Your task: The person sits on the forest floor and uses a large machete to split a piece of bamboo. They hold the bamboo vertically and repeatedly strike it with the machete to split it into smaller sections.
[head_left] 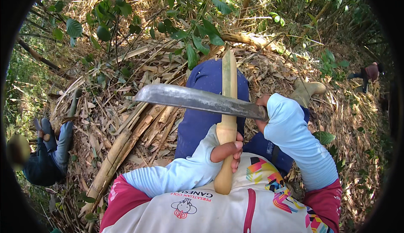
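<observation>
My left hand (229, 152) is closed around the rounded grip of a carved wooden piece (227, 130), pale and sword-shaped, with a long flat greenish blade pointing away from me. Its butt end lies against the front of my shirt. In my right hand (262, 102), partly covered by the light blue sleeve, is the handle end of a machete (193, 98). The wide, worn metal blade crosses over the wooden piece and points left; whether the two touch I cannot tell. Below them is my bent knee in blue trousers (206, 79).
Dry leaves and shavings cover the ground (269, 71). A split bamboo log (113, 155) lies to the left, another log (248, 39) ahead. Leafy twigs (193, 43) hang beyond my knee. One person (52, 153) sits at far left, another person (370, 72) is at far right.
</observation>
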Tool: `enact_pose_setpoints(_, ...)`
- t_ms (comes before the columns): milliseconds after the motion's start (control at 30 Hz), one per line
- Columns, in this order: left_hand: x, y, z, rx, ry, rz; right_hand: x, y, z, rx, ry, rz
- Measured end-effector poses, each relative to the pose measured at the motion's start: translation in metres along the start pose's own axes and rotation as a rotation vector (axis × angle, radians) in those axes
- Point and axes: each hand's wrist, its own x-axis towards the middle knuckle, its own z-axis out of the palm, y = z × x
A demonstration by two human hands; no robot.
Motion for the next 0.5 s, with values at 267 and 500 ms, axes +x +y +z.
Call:
enact_pose_setpoints(267, 0.002, 0.004, 0.005, 0.074, 0.046, 0.037, 0.021, -0.022, -0.015, -0.209, -0.572, 0.121)
enact_pose_setpoints(500, 0.004, 0.007, 0.007, 0.066, 0.048, 0.032, 0.019, -0.013, -0.010, -0.245, -0.367, -0.038)
